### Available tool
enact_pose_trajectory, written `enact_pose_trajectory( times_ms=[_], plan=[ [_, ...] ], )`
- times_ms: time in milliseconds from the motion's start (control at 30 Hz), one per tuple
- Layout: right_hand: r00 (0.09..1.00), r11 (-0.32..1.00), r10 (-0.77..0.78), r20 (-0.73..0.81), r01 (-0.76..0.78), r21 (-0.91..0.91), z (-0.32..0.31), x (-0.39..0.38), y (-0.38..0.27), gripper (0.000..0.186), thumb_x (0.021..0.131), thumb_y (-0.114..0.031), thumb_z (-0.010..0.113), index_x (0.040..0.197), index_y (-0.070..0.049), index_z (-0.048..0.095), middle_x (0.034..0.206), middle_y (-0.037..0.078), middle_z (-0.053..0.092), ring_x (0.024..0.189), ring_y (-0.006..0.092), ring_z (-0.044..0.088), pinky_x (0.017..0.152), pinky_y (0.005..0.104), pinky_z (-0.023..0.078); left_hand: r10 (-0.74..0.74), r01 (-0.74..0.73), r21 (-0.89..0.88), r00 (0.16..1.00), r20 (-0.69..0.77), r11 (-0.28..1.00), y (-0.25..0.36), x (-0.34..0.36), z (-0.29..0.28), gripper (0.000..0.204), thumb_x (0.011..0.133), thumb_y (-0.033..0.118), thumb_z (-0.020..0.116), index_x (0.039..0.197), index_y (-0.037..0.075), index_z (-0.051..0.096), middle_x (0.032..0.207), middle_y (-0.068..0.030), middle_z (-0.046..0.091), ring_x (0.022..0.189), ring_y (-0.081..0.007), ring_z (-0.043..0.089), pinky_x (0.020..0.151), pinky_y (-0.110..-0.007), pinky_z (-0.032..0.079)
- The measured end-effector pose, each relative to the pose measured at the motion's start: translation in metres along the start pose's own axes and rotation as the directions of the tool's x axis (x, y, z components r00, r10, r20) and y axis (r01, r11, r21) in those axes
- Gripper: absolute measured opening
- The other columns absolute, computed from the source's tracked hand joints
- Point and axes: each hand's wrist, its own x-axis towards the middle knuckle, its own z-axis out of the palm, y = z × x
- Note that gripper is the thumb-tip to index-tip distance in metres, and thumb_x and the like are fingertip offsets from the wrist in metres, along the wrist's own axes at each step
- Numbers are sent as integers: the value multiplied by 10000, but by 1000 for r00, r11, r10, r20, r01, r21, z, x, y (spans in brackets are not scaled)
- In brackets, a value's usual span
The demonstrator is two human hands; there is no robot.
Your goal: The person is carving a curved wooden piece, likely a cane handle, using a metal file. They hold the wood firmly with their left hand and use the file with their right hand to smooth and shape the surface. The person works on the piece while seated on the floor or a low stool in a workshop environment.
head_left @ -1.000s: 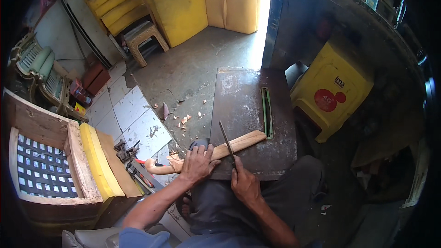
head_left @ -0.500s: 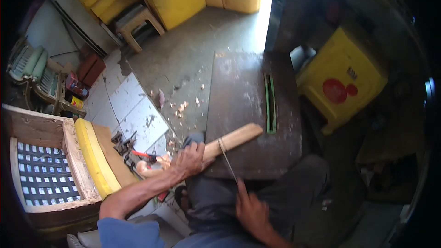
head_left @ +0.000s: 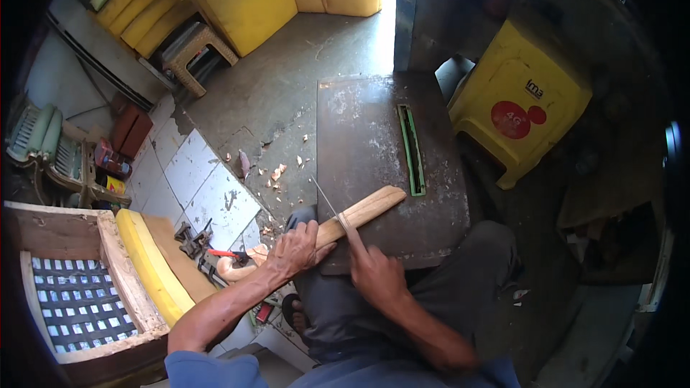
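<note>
A long piece of pale wood point(head_left: 374, 208) lies slanted over the near edge of a dark table point(head_left: 359, 129), its blunt end on the tabletop. My left hand point(head_left: 293, 250) is wrapped round it just off the table's near left corner. Past that hand a rounded, curved wooden end point(head_left: 231, 270) shows, seemingly of the same piece. My right hand point(head_left: 375, 273) is closed on the near end of a thin straight metal tool point(head_left: 325, 197), perhaps a file or blade. The tool crosses the wood, its far tip reaching beyond the left side.
A narrow green-edged object point(head_left: 412, 151) lies on the table. Right of it stands a yellow plastic stool point(head_left: 525, 100). Wood shavings point(head_left: 277, 172) are scattered on the floor. At left are a webbed wooden frame point(head_left: 79, 291), yellow foam point(head_left: 154, 266) and metal clamps point(head_left: 192, 241).
My right hand has moved forward and slightly left, up to the wood. The tool has slid along with it, and much more of it now sticks out past the wood's far side.
</note>
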Motion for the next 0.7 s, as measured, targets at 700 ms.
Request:
enact_pose_trajectory(
  times_ms=[700],
  plan=[
    [1000,999,25,-12,-24,25,-13,-14,0,562,968,-192,643,1511,-169,501,707,134,637,540,358,658,504,472,565,-20,80,-157,937,349,984,0,28,-45,645,1007,574,548,1093,-65,555,831,-378,670,845,-562,677,776,-606,549]
  ],
)
